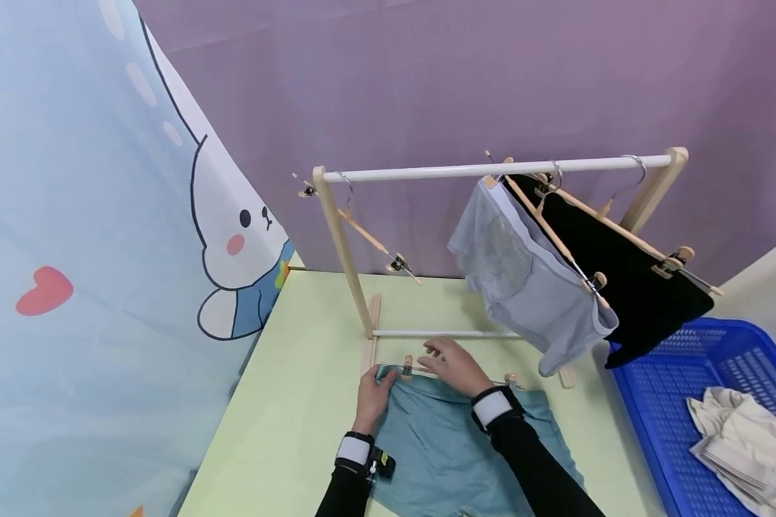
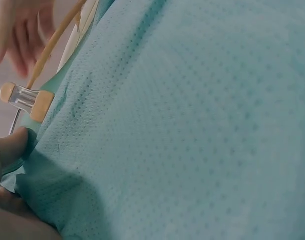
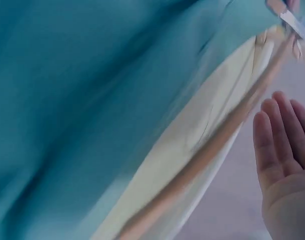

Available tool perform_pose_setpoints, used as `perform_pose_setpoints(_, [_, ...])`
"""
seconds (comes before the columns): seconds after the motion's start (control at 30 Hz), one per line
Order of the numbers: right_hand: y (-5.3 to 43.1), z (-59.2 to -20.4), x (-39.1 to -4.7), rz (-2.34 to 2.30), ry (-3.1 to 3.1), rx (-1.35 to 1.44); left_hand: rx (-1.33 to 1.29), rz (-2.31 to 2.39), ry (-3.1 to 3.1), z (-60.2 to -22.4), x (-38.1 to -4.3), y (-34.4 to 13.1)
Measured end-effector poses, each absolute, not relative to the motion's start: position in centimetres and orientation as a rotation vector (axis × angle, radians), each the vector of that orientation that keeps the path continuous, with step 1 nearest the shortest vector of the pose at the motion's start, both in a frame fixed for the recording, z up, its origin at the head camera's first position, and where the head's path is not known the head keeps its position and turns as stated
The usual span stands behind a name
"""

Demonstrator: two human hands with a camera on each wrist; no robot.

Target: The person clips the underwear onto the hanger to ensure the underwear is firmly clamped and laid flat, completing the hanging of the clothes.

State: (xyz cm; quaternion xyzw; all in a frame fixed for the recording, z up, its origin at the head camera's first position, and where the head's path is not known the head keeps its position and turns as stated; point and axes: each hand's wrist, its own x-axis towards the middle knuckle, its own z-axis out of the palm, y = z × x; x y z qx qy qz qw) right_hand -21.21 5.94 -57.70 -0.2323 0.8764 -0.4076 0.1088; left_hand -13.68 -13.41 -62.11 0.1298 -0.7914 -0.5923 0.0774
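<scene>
Head view: a teal garment lies flat on the green counter, its top edge at a wooden clip hanger just before the drying rack. Left hand pinches the garment's upper left corner beside a clip (thumb on fabric in the left wrist view). Right hand rests over the hanger, fingers straight, holding nothing.
</scene>
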Motion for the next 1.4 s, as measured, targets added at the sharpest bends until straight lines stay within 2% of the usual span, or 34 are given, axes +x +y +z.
perform_pose_setpoints(0.2, [11.8, -58.0, -19.8, -1.211, 2.82, -0.587, 0.469, -1.795, -2.421, -62.3, -13.7, -13.0])
perform_pose_setpoints(0.3, [14.3, -58.3, -19.3, -1.136, 2.977, -0.44, 0.513, -1.697, -2.447, -62.3, -13.7, -13.0])
perform_pose_setpoints(0.43, [17.1, -58.7, -18.6, -1.033, 3.057, -0.265, 0.539, -1.59, -2.464, -61.8, -13.6, -12.8])
perform_pose_setpoints(0.57, [19.0, -59.0, -17.9, -0.944, 3.056, -0.208, 0.565, -1.536, -2.462, -61.5, -13.7, -12.5])
perform_pose_setpoints(0.83, [20.3, -60.7, -17.5, -0.933, 2.902, -0.181, 0.505, -1.501, -2.553, -61.1, -14.1, -13.5])
perform_pose_setpoints(0.97, [20.4, -61.3, -17.7, -0.978, 2.857, -0.191, 0.519, -1.391, -2.579, -59.2, -14.8, -15.2])
perform_pose_setpoints(1.2, [20.7, -61.6, -17.7, -1.054, 2.896, -0.293, 0.485, -1.272, -2.315, -55.1, -17.9, -18.3])
perform_pose_setpoints(1.4, [20.9, -61.3, -17.7, -1.105, 2.843, -0.385, 0.362, -1.388, -2.077, -51.9, -20.8, -19.4])
